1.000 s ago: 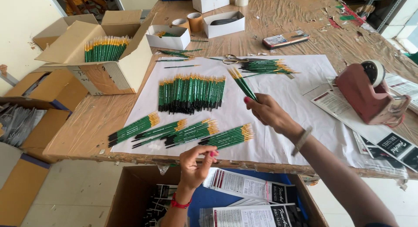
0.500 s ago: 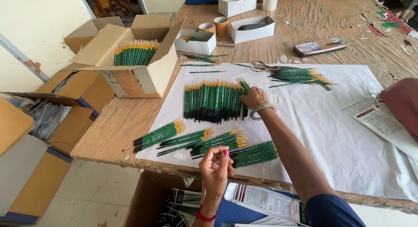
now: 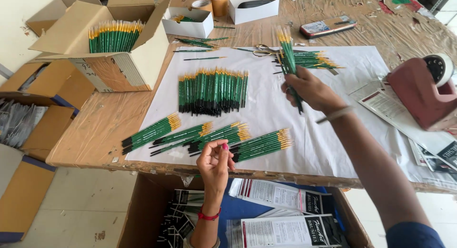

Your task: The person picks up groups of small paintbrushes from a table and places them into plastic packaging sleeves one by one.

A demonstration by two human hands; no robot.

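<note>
Several green paintbrushes stand clamped in the right hand, above the white sheet; left hand loosely curled, empty.

Bright, even daylight, soft shadows, sharp focus, mild glare on the white paper sheet, wide-angle bending at edges.

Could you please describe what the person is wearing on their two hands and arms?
The left hand has pink-painted nails and a red band at the wrist. The right hand has a thin bangle at the wrist, and a dark blue sleeve covers the upper arm.
</note>
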